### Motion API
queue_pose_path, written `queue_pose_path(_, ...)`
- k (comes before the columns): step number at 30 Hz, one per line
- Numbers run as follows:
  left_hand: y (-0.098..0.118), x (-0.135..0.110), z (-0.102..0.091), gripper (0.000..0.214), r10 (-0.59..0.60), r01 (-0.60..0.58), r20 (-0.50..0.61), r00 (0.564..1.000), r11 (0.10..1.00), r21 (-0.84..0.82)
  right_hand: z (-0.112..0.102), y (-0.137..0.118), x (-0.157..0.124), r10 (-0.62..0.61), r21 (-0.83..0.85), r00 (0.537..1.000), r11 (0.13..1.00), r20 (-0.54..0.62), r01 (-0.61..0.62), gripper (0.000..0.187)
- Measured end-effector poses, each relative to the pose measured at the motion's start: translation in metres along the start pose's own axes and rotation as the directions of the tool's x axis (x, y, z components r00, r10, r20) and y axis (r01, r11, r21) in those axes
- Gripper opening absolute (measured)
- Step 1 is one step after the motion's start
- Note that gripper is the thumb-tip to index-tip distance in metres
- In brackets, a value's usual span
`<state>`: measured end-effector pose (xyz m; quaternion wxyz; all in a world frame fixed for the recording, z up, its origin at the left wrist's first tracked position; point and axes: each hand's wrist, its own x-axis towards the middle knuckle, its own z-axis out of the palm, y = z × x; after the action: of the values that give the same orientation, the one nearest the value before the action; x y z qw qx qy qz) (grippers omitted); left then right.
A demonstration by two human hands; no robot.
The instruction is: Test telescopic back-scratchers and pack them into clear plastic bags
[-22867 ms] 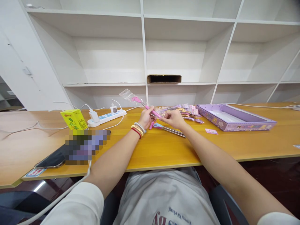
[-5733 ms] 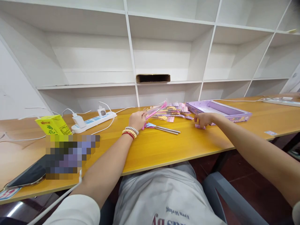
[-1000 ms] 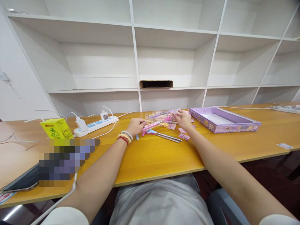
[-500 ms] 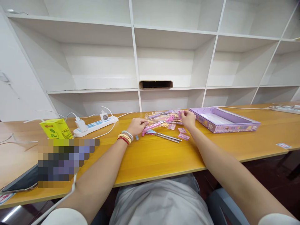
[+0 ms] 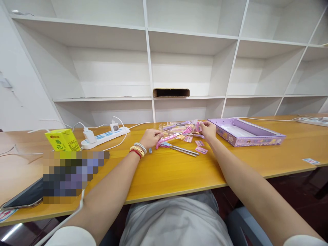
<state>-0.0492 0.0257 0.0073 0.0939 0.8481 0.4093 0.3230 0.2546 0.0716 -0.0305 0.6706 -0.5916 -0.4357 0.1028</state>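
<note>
My left hand (image 5: 151,138) is closed at the near end of a pink stick (image 5: 171,136) with a claw-like head, which seems to lie in a clear plastic bag. At the bag's other end, my right hand (image 5: 208,130) pinches close to a pink printed label (image 5: 198,126). Behind and under it are more bagged sticks, among them a purple one (image 5: 176,125). Nearer me lie silver rods (image 5: 183,150) with a light-blue end (image 5: 165,145). Beside them are loose pink cards (image 5: 201,150). The fingertips and what exactly they grip are small and partly hidden.
Right of my right hand stands a purple open box (image 5: 256,140). To the left are a white power strip (image 5: 105,137) with plugs and cables, a yellow-green carton (image 5: 63,139) and a dark tablet-like device (image 5: 25,194). White shelves (image 5: 102,99) rise behind, holding a brown cardboard box (image 5: 171,93).
Both hands keep their hold, with the bagged pink stick stretched between them. The whole view has shifted very slightly; my right hand stays near the label.
</note>
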Motion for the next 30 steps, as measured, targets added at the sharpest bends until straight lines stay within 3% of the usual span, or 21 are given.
queue_pose_path(3, 0.000, 0.000, 0.000, 0.033, -0.010, 0.010, 0.001, 1.000, 1.000, -0.008, 0.002, 0.006, 0.004, 0.050, 0.140, 0.998, 0.989, 0.030, -0.053, 0.022)
queue_pose_path(9, -0.002, 0.001, 0.000, 0.032, -0.029, 0.029, -0.002, 1.000, 0.999, 0.015, 0.002, 0.008, 0.007, 0.108, 0.240, 0.991, 0.963, 0.077, -0.124, 0.021)
queue_pose_path(18, -0.011, 0.003, 0.003, 0.035, -0.004, 0.014, -0.088, 0.996, 0.994, 0.106, -0.002, 0.001, 0.007, 0.157, 0.461, 0.947, 0.844, 0.280, -0.276, 0.031)
queue_pose_path(22, -0.012, 0.003, 0.003, 0.035, -0.014, 0.021, -0.073, 0.997, 0.995, 0.096, -0.004, 0.002, 0.006, 0.116, 0.407, 0.956, 0.886, 0.268, -0.221, 0.028)
queue_pose_path(27, -0.011, 0.003, 0.003, 0.035, -0.004, 0.010, -0.071, 0.997, 0.996, 0.094, -0.004, 0.006, 0.009, 0.014, 0.221, 0.989, 0.974, 0.144, -0.046, 0.026)
queue_pose_path(30, -0.009, 0.003, 0.002, 0.036, 0.003, 0.002, -0.066, 0.998, 0.996, 0.089, -0.003, 0.007, 0.011, 0.000, 0.169, 0.997, 0.986, 0.082, -0.014, 0.027)
